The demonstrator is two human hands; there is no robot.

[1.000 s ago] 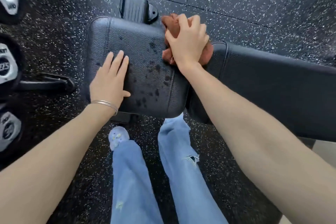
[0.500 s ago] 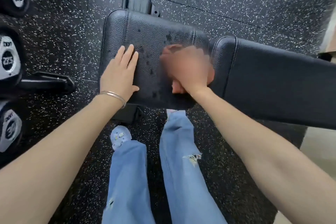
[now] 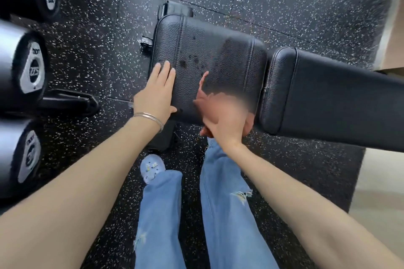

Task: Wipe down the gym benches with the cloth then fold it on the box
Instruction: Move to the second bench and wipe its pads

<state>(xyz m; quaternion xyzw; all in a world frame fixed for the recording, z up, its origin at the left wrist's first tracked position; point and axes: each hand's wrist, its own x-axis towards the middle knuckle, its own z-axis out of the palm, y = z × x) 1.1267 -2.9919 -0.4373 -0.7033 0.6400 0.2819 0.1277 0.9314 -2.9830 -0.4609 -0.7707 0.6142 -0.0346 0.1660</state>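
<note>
A black padded gym bench runs across the view, its seat pad [image 3: 209, 50] on the left and its long back pad [image 3: 341, 98] on the right. Dark wet spots dot the seat pad. My right hand [image 3: 225, 122], blurred by motion, grips a reddish-brown cloth [image 3: 202, 96] at the near edge of the seat pad, close to the gap between the pads. My left hand [image 3: 156, 91] lies flat with fingers together on the seat pad's near left corner, a thin bangle on its wrist.
Black dumbbells [image 3: 32, 67] lie in a row at the left on the speckled rubber floor [image 3: 284, 0]. A bench foot [image 3: 175, 7] sticks out beyond the seat pad. My legs in blue jeans [image 3: 220, 192] stand just before the bench. A tan box edge [image 3: 391, 35] shows at the right.
My right hand has dragged the cloth from the far edge of the seat pad toward me, down to its near edge. The left hand stayed pressed on the pad. The view shifted.
</note>
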